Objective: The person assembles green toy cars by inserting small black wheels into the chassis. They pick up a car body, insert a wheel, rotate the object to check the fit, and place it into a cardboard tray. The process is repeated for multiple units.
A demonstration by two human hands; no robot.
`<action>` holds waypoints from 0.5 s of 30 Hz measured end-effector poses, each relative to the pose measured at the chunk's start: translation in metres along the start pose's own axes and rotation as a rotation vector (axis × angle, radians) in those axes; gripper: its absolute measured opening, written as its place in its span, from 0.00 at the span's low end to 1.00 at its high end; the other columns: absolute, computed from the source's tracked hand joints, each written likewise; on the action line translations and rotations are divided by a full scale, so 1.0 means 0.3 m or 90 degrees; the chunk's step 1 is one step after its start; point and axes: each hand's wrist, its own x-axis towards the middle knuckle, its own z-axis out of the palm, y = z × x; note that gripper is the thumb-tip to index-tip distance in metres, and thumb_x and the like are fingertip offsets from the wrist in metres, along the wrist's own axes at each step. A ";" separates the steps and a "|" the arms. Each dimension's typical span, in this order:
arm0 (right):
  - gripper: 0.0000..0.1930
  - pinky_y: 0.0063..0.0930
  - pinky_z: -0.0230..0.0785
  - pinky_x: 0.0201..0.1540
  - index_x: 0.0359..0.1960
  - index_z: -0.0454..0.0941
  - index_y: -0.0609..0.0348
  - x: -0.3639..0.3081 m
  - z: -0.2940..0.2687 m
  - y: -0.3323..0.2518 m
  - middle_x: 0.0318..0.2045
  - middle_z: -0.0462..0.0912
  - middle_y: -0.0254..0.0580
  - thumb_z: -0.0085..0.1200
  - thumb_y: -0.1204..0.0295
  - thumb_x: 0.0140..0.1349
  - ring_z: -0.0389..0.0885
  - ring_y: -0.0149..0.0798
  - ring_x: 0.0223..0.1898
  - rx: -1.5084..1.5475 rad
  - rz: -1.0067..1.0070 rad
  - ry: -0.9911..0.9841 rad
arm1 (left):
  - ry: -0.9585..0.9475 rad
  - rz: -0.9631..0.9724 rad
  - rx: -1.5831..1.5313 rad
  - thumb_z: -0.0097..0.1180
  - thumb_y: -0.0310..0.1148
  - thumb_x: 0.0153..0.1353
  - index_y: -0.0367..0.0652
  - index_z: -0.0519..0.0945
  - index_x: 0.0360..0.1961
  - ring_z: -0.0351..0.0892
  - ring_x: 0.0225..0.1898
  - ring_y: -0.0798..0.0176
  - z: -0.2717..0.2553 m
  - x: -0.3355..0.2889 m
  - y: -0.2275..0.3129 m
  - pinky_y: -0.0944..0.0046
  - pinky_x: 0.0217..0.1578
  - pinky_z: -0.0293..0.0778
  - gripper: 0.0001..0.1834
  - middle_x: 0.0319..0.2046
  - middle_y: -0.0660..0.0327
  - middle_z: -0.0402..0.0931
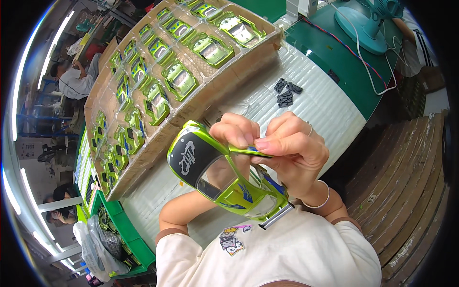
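Observation:
I hold a lime-green toy car body shell (210, 167) with a black roof panel and blue side graphics close to my chest. My left hand (234, 131) grips the shell's upper edge with fingers curled over it. My right hand (294, 148) pinches the same edge from the right, thumb and fingers pressed together on the thin green side strip. A bracelet sits on my right wrist and a ring on one finger. A small pile of black plastic parts (286, 92) lies on the white padded table (330, 115) beyond my hands.
A long cardboard tray (224, 81) of several green car shells in clear blister trays runs diagonally at upper left. A teal desk fan (370, 24) with cables stands at upper right. Stacked cardboard (406, 177) lies at right. Green crates (129, 234) and other seated workers are at left.

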 end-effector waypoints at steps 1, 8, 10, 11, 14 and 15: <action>0.13 0.24 0.71 0.32 0.27 0.79 0.59 0.004 -0.001 -0.001 0.24 0.76 0.35 0.65 0.83 0.36 0.74 0.31 0.26 0.002 -0.008 -0.002 | -0.002 -0.013 0.020 0.54 0.33 0.57 0.50 0.66 0.30 0.60 0.30 0.69 0.009 0.002 0.009 0.67 0.34 0.61 0.08 0.29 0.66 0.61; 0.12 0.27 0.71 0.33 0.26 0.79 0.58 0.026 -0.004 -0.010 0.22 0.76 0.33 0.66 0.80 0.37 0.75 0.31 0.24 0.013 -0.009 -0.017 | 0.031 0.014 0.006 0.54 0.23 0.55 0.47 0.68 0.29 0.64 0.30 0.67 0.010 -0.013 0.007 0.62 0.36 0.65 0.08 0.30 0.64 0.63; 0.12 0.29 0.71 0.36 0.27 0.79 0.57 0.023 -0.012 -0.009 0.22 0.77 0.32 0.67 0.79 0.37 0.76 0.30 0.24 -0.005 0.009 -0.030 | 0.037 0.011 -0.019 0.54 0.23 0.55 0.47 0.68 0.29 0.65 0.30 0.67 0.009 -0.014 0.003 0.62 0.35 0.66 0.08 0.30 0.64 0.63; 0.12 0.30 0.71 0.38 0.27 0.80 0.57 0.023 -0.015 -0.010 0.22 0.77 0.32 0.67 0.79 0.37 0.76 0.30 0.25 -0.014 0.017 -0.037 | 0.040 0.011 -0.031 0.54 0.22 0.55 0.47 0.68 0.29 0.65 0.30 0.67 0.010 -0.014 0.002 0.62 0.35 0.66 0.08 0.30 0.64 0.64; 0.12 0.32 0.69 0.42 0.27 0.80 0.56 0.018 -0.012 -0.006 0.23 0.79 0.31 0.67 0.78 0.37 0.76 0.30 0.26 -0.024 0.026 -0.019 | 0.020 -0.089 -0.014 0.54 0.35 0.56 0.52 0.66 0.31 0.62 0.31 0.70 0.013 -0.005 0.034 0.67 0.39 0.65 0.08 0.30 0.68 0.62; 0.12 0.32 0.69 0.43 0.27 0.80 0.56 0.017 -0.010 -0.002 0.23 0.79 0.31 0.67 0.78 0.37 0.76 0.30 0.26 -0.022 0.028 -0.012 | 0.012 -0.144 -0.002 0.54 0.41 0.57 0.55 0.66 0.31 0.61 0.32 0.71 0.014 -0.003 0.048 0.69 0.41 0.65 0.09 0.30 0.70 0.61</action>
